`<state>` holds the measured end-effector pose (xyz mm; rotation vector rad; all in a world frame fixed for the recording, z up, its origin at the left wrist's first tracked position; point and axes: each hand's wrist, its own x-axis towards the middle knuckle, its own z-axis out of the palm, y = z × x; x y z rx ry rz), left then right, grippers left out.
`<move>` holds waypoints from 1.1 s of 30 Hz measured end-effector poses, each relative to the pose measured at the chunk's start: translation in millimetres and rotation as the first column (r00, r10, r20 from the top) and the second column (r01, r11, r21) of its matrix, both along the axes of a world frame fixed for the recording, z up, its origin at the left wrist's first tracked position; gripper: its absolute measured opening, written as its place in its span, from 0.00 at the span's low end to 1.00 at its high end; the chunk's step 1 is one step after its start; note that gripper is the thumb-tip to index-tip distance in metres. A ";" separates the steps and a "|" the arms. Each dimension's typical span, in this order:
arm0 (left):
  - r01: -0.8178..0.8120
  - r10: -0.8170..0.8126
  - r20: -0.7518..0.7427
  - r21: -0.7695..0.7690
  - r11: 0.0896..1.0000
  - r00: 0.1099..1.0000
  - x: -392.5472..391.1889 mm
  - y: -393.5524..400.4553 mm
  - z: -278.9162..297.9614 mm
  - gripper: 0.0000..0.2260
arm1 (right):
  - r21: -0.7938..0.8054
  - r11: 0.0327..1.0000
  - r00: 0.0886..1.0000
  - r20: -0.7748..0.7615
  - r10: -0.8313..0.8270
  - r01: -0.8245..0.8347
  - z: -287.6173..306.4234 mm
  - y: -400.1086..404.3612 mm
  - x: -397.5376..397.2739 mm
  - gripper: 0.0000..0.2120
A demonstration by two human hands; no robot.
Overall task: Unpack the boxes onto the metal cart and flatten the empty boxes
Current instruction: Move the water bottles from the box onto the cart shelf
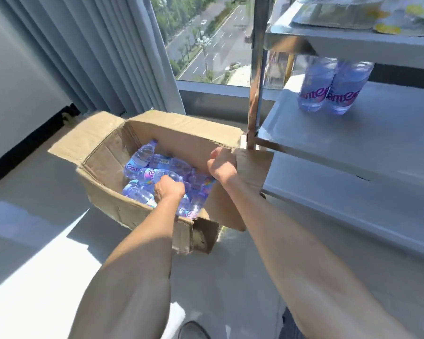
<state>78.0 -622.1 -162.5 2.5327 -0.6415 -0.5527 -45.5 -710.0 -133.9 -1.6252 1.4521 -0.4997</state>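
Grey floor by a tall window with pale curtains; street far below outside. Cardboard box (142, 167) on the floor, flaps open, right flap touching the leg of the metal cart (353, 148). Still well stocked: a loose heap of water bottles (157, 174) lying on their sides across the box bottom, exact count not readable.

Left hand (168, 189) down inside the box near its front wall, fingers curled around one bottle in the heap. Right hand (222, 163) at the box's right edge, fingers curled; whether gripping the flap, a bottle or nothing cannot be told.

On the cart: only two bottles (328, 86) standing upright, touching each other, at the rear of the middle shelf, close to its left edge. Lower shelf shows nothing on its visible part. Top shelf carries what looks like flat cardboard (328, 13), possibly an earlier flattened box, uncertain.

Judged early stage: unpacking barely begun, most bottles left to move, this box not yet flattened.
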 end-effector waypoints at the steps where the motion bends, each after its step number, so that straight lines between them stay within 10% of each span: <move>1: -0.004 0.005 -0.018 0.043 0.999 1.000 11.9 -6.4 -9.2 0.14 | 0.009 1.000 0.999 -0.040 0.003 -0.003 -6.5 -5.1 16.8 0.15; 9: 0.149 -0.194 0.122 0.306 0.940 0.973 57.1 -57.7 -81.9 0.13 | 0.227 0.973 0.881 -0.450 0.148 -0.048 -103.4 -30.0 93.5 0.20; 15: 0.557 -0.728 -0.104 0.719 0.417 0.678 99.6 -73.0 -123.4 0.25 | 0.202 0.954 0.773 -0.561 0.298 -0.221 -158.1 -62.6 113.6 0.19; 18: 0.534 -0.783 -0.089 0.778 0.331 0.615 102.4 -74.8 -142.0 0.25 | 0.207 0.959 0.728 -0.625 0.283 -0.195 -207.3 -68.5 130.2 0.22; 27: 0.464 -0.712 0.049 0.726 0.507 0.701 95.1 -68.7 -134.2 0.24 | 0.143 0.988 0.748 -0.650 0.133 -0.052 -200.8 -58.0 132.0 0.20; 33: 0.327 -0.437 0.232 0.395 0.859 0.869 76.7 -67.3 -116.3 0.29 | 0.204 0.979 0.838 -0.535 0.104 0.009 -154.3 -46.2 121.1 0.18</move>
